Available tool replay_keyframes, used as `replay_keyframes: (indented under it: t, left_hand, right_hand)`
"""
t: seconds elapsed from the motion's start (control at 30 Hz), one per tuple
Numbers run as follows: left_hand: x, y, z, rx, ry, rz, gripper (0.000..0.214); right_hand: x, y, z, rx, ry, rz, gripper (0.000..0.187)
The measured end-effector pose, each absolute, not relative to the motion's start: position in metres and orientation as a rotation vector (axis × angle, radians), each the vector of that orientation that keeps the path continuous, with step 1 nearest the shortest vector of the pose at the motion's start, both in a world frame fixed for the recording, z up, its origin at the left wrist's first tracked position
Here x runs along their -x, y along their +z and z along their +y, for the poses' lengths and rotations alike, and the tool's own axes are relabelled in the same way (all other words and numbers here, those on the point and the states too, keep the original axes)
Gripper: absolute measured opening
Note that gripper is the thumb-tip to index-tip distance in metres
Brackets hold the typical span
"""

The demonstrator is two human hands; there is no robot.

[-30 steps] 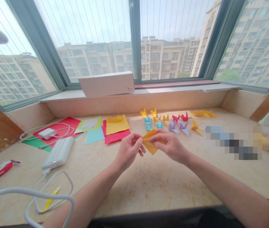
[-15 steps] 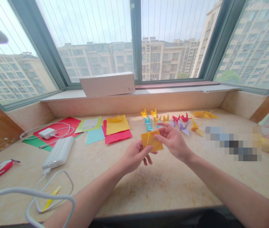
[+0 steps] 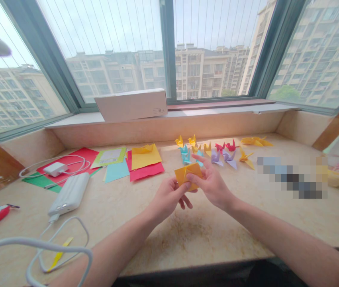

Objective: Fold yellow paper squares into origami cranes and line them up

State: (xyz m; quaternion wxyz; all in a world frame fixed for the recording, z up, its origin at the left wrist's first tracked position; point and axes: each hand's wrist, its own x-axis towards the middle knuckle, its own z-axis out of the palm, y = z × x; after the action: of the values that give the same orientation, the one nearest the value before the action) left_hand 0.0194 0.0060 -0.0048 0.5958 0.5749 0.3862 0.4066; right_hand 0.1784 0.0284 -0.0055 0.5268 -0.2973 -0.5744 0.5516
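A small folded piece of yellow origami paper (image 3: 181, 174) is held up above the counter between both hands. My left hand (image 3: 171, 195) pinches its lower left part, thumb on the front and fingers behind. My right hand (image 3: 211, 181) grips the right side, its thumb pressed on the front face near the left thumb, its index finger sticking out past the top. Just beyond stand several folded paper cranes: yellow ones (image 3: 192, 140), blue ones (image 3: 185, 150), red ones (image 3: 231, 145) and purple ones (image 3: 230, 159).
Left of the hands lie yellow paper sheets (image 3: 148, 158), a red sheet (image 3: 145, 171) and a light blue sheet (image 3: 117, 172). A white power bank (image 3: 69, 194), a charger (image 3: 55, 169) and cables spread farther left. A white box (image 3: 133, 105) stands on the sill. A blurred-out patch (image 3: 291, 177) lies right.
My right thumb has slid down and left across the paper, close to the left thumb. The paper has tilted a little. The whole view has shifted slightly.
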Motion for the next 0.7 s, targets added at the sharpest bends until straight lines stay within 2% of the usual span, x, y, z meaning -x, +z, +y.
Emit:
replay_keyframes:
  t: [0.13,0.2,0.5,0.7]
  left_hand:
    - [-0.0203,-0.0065,0.0059,-1.35,0.945,0.896,0.038]
    - [-0.0208,-0.0068,0.0049,-1.36,0.942,0.912,0.036]
    - [-0.0225,-0.009,0.001,-1.432,0.912,0.914,0.035]
    - [-0.0238,-0.0095,0.0002,-1.457,0.947,0.882,0.036]
  right_hand:
    - [-0.1784,-0.0014,0.027,0.766,1.325,-1.337,0.034]
    - [-0.1796,0.0005,0.0269,0.759,1.363,-1.365,0.027]
    - [-0.1814,-0.0009,0.0275,0.779,1.308,-1.375,0.023]
    - [-0.1795,0.0018,0.024,0.771,1.325,-1.31,0.03]
